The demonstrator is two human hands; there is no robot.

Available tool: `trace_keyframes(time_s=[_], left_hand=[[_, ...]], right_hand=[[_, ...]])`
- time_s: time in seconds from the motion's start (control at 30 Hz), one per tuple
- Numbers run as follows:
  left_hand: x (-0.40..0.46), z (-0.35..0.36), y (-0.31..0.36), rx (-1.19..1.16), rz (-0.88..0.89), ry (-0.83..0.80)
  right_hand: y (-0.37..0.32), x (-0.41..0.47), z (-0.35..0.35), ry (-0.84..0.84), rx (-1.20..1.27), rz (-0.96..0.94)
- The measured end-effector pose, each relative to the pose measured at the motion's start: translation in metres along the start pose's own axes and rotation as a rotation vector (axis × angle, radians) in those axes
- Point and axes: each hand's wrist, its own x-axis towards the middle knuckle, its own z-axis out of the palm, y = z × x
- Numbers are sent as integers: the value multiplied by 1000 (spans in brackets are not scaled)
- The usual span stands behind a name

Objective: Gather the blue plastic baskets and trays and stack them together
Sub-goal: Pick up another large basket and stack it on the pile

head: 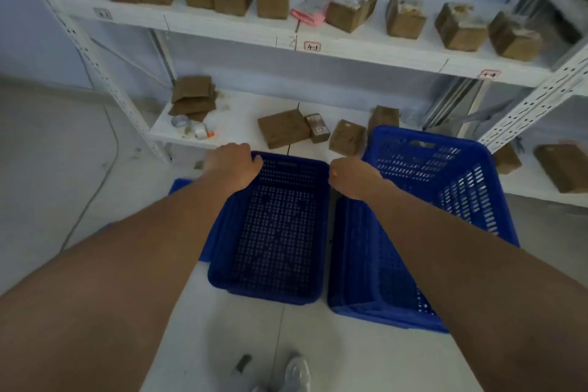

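A shallow blue perforated basket (273, 232) is in front of me, over the pale floor. My left hand (234, 162) grips its far left rim corner. My right hand (353, 177) is closed at its far right rim corner, between this basket and a deeper blue basket (445, 175) on the right. The deeper one looks like a stack of nested baskets, and my right forearm crosses over it. Another blue piece (181, 184) shows under my left forearm, mostly hidden.
A white metal shelving unit (222, 25) stands just behind the baskets, with brown cardboard boxes (283, 129) on both levels and tape rolls (191, 127) on the lower one. A cable (105, 169) runs across the floor at left. My shoe (297, 372) is at the bottom.
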Motion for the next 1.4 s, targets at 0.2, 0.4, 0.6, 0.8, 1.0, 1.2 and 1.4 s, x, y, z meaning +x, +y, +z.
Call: trace_keyframes(time_s=[0.2,0.4,0.6,0.8,1.0,1.2,1.4], left_hand=[[22,67,-9,-47,-89,-109],[36,162,-33,-78,-156,-149],[68,262,-63,-67,-238,-236],[97,366,-93,-108,-319,-241],[112,446,-129,-90,-445,-295],[133,504,-154,-95,-587,-357],[142,541,-169,-196,-736,-303]], right_hand=[[17,58,67,-62,82,5],[44,114,155,-109,218,155],[56,161,254,-82,323,288],[70,200,357,-31,370,380],[95,229,433,-62,313,548],[109,248,483,-147,468,586],[118,267,499,-20,624,723]])
